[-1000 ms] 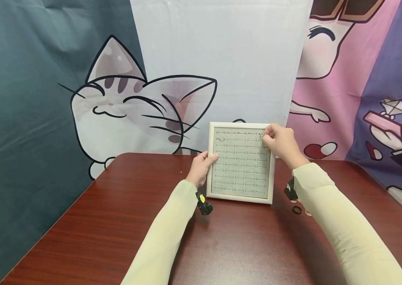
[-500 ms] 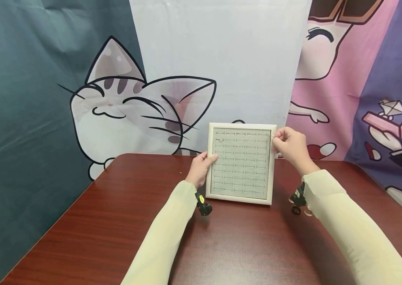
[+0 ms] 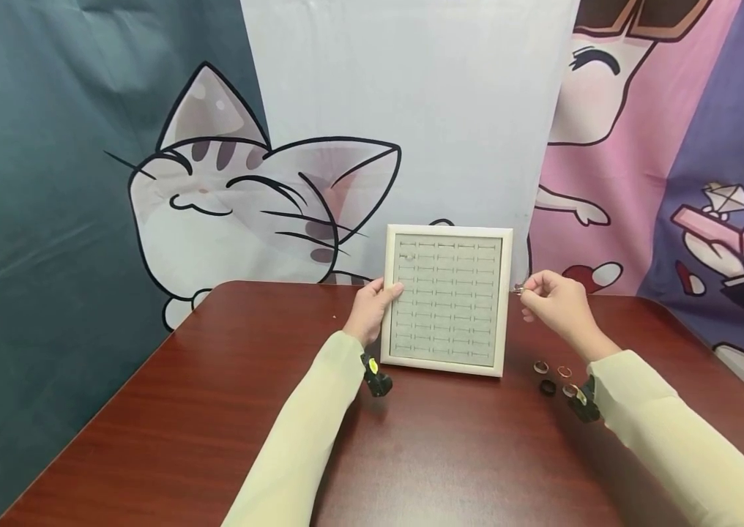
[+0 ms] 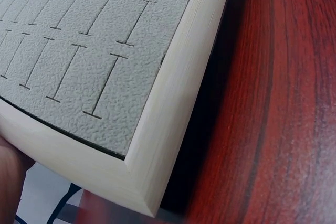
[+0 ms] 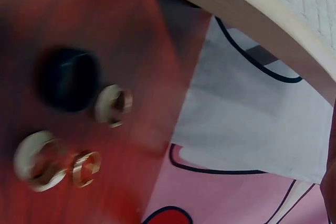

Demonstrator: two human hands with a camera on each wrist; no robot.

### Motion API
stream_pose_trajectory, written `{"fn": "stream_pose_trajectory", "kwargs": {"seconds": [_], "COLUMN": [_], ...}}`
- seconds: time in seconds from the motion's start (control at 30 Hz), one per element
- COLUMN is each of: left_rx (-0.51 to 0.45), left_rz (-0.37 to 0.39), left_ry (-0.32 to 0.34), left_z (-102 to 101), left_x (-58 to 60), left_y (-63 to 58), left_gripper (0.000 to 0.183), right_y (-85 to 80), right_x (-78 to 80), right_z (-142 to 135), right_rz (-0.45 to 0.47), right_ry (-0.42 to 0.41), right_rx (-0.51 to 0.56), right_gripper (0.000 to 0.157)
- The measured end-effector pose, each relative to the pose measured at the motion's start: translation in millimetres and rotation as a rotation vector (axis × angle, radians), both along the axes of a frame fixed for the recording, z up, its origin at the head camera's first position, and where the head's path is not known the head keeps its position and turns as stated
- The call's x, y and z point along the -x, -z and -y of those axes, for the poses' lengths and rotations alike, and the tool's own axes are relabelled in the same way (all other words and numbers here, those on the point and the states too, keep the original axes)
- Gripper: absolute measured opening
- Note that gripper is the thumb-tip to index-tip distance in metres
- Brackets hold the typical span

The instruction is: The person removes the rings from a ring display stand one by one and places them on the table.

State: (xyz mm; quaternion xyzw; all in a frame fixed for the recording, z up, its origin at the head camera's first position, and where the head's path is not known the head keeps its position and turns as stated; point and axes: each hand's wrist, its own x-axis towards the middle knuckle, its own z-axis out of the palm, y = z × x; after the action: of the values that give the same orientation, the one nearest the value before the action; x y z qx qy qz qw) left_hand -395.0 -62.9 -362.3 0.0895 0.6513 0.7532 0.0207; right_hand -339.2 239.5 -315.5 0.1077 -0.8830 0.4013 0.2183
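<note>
"Where does the board sit between the hands?"

"The white-framed board is raised to face the person above the table. The left hand grips its left edge, thumb over the front of the frame and fingers behind. The right hand is just off its right edge, apart from it."

"Is the right hand holding anything?"

"Yes, thumb and forefinger pinch a small shiny piece. It sits between that hand and the frame, nearer the frame than the rest of the hand. Its exact shape is too small to tell."

"And on the board itself?"

"Rows of short slits run across the grey pad. One small piece sits in a slit near the top left, above the left hand's thumb."

"What lies below the right hand?"

"Four rings, grouped on the table to the right of the board: a black ring, a thin gold-coloured ring and two paler ones, a smaller ring and a larger ring. They're blurred in the right wrist view. Neither hand touches them."
</note>
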Motion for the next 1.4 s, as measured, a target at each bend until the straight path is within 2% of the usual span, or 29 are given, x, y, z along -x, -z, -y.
{"fn": "stream_pose_trajectory", "kwargs": {"seconds": [0.23, 0.33, 0.5, 0.53, 0.7, 0.93, 1.1, 1.4], "left_rx": [-0.014, -0.012, -0.006, -0.006, -0.009, -0.009, -0.009, -0.013], "left_rz": [0.021, 0.029, 0.014, 0.013, 0.015, 0.031, 0.022, 0.012], "left_ry": [0.001, 0.011, -0.011, -0.017, -0.006, -0.002, -0.002, -0.003], "left_z": [0, 1, 0, 0, 1, 0, 0, 0], "left_x": [-2.7, -7.7, -4.2, -1.5, 1.4, 2.3, 0.9, 0.6], "left_y": [-5.9, -11.1, -4.9, -2.1, -2.6, -1.0, -1.2, -1.1], "left_gripper": [0.034, 0.034, 0.031, 0.031, 0.031, 0.033, 0.032, 0.032], "right_y": [14.5, 21.0, 31.7, 33.3, 36.5, 44.3, 48.6, 52.8], "right_x": [-25.1, -36.1, -47.9, -49.2, -54.4, -60.5, -63.0, -66.2], "right_z": [-18, -25, -37, -39, -46, -50, -51, -56], "right_rz": [0.032, 0.122, 0.298, 0.316, 0.404, 0.461, 0.492, 0.573], "right_ry": [-0.003, -0.052, -0.145, -0.155, -0.209, -0.323, -0.351, -0.41], "right_rx": [-0.118, -0.121, -0.117, -0.123, -0.121, -0.179, -0.234, -0.253], "right_gripper": [0.005, 0.005, 0.006, 0.005, 0.006, 0.008, 0.01, 0.012]}}
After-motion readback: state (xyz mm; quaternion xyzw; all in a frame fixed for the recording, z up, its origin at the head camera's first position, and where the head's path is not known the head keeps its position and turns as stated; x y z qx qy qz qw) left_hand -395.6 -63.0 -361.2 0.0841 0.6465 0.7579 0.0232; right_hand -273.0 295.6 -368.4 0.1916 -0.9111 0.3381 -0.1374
